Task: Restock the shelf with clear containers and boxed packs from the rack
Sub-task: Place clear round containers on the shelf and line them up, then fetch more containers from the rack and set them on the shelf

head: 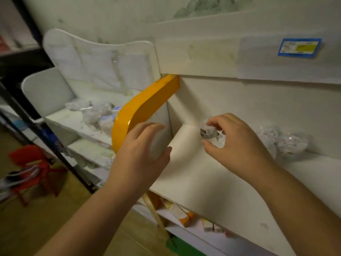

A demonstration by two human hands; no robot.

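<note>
A small clear container (207, 131) with a dark label band stands on the white shelf (199, 172), near its back left corner. My right hand (234, 143) is curled around it, fingers on its top and thumb below. My left hand (142, 150) hovers by the shelf's left side panel with fingers spread and nothing in it. Two more clear containers (287, 145) sit further right against the shelf's back wall.
An orange curved trim (140, 111) edges the shelf's side panel. To the left stands a white rack (86, 124) with wrapped packs (103, 117). Boxed packs (182, 215) lie on the lower shelf. A red stool (31, 163) is on the floor at left.
</note>
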